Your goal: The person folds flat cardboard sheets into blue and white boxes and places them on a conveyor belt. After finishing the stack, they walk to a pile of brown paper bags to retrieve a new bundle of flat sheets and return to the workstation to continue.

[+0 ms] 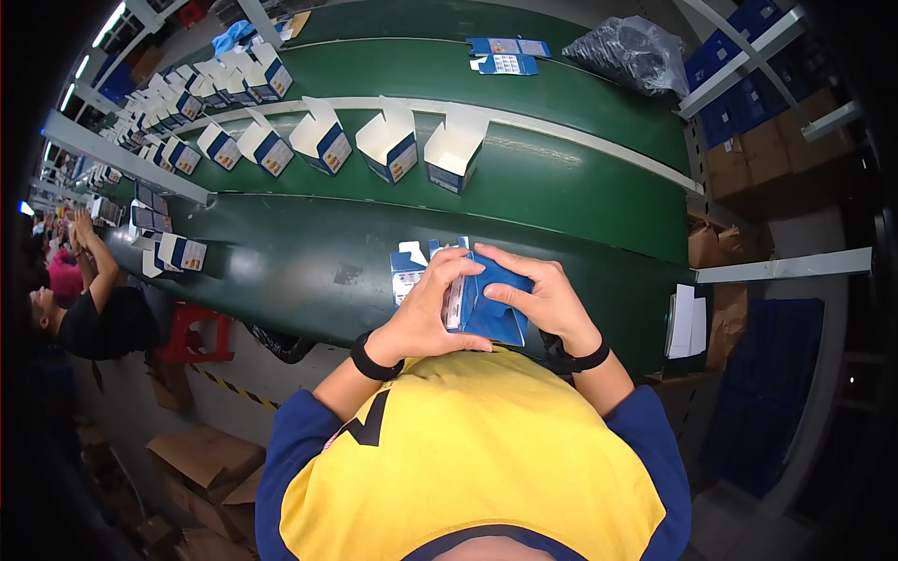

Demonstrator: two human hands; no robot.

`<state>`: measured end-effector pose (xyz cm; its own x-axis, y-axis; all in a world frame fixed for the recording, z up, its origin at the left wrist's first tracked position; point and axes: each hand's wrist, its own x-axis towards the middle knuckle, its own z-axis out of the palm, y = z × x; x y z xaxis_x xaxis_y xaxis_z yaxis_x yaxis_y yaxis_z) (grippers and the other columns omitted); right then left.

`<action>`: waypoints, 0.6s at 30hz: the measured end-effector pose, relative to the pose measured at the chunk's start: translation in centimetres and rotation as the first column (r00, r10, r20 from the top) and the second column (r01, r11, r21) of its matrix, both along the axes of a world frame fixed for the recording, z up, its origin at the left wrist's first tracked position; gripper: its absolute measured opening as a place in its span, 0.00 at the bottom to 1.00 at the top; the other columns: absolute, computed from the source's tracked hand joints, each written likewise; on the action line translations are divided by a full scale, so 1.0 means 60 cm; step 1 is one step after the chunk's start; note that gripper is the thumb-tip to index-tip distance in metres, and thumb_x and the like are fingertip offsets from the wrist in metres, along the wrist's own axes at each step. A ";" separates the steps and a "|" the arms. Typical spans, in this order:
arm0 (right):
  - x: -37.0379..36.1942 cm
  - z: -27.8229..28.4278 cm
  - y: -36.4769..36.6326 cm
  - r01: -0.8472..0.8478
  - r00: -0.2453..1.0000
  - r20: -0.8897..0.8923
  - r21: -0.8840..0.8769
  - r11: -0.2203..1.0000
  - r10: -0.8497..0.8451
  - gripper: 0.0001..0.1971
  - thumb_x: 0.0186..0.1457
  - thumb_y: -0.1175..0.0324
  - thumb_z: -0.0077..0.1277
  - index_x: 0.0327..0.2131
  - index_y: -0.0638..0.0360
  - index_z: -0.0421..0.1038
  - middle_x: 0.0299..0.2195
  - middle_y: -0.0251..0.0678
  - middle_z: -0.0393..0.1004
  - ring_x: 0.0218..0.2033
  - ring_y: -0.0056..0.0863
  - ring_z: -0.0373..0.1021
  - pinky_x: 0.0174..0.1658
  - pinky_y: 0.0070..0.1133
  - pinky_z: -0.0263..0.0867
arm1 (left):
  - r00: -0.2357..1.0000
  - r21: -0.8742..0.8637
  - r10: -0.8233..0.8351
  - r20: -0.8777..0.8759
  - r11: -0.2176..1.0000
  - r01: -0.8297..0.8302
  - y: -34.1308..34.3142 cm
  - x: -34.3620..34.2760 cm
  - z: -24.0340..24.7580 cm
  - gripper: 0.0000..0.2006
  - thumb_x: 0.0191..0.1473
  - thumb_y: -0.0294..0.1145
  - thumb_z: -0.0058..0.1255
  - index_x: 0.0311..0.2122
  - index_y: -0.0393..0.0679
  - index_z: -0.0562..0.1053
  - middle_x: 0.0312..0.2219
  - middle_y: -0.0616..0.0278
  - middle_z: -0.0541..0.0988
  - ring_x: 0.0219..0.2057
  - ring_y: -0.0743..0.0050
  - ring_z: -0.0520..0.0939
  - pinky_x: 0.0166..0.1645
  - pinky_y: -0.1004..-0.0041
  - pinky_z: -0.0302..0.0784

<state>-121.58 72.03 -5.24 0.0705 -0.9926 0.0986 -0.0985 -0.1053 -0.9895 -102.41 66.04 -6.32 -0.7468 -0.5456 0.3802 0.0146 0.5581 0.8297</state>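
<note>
A blue cardboard box (493,316) with a white printed side is between my two hands, close to my body at the near edge of the green bench. My left hand (432,313) grips its left side, thumb along the near edge and fingers over the top. From the right, my right hand (544,297) holds it with the fingers at the far edge and the thumb pressed on the blue face. Just beyond my left hand lies a folded-flat blue and white carton (404,273), partly covered by that hand.
Open-topped white and blue boxes (456,154) stand in rows on the green conveyor (561,178). Flat cartons (505,64) and a bagged dark bundle (629,54) lie at the back. More cartons (181,252) sit left, near a co-worker (108,309). A metal bar (786,266) is at right.
</note>
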 end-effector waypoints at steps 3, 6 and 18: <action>0.001 -0.005 0.003 0.003 0.991 -0.130 -0.075 0.997 -0.012 0.24 0.45 0.70 0.57 0.48 0.59 0.67 0.47 0.40 0.69 0.48 0.29 0.67 0.50 0.22 0.61 | 0.999 0.047 -0.026 0.027 0.999 0.024 0.002 -0.005 0.002 0.45 0.26 0.41 0.70 0.51 0.47 0.57 0.49 0.50 0.61 0.53 0.50 0.62 0.54 0.61 0.60; 0.002 -0.013 0.007 0.024 0.979 -0.197 -0.154 0.988 -0.055 0.24 0.45 0.70 0.57 0.48 0.59 0.66 0.47 0.38 0.70 0.47 0.28 0.67 0.50 0.22 0.61 | 0.998 0.064 -0.038 0.047 0.997 0.035 0.005 -0.011 0.011 0.45 0.26 0.41 0.70 0.52 0.47 0.57 0.49 0.51 0.61 0.52 0.51 0.62 0.54 0.60 0.60; -0.004 -0.028 0.010 0.429 0.573 0.725 0.133 0.893 -0.383 0.16 0.53 0.74 0.46 0.46 0.65 0.65 0.37 0.41 0.73 0.38 0.25 0.69 0.45 0.20 0.64 | 0.991 -0.190 0.108 -0.074 0.975 -0.120 0.020 -0.059 -0.036 0.38 0.28 0.48 0.68 0.45 0.44 0.64 0.48 0.46 0.62 0.49 0.49 0.66 0.52 0.60 0.63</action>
<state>-121.83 72.63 -6.93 -0.4543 -0.8907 -0.0147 0.5897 -0.2883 -0.7544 -105.94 67.23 -8.48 -0.6554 -0.5375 0.5307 -0.0099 0.7087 0.7055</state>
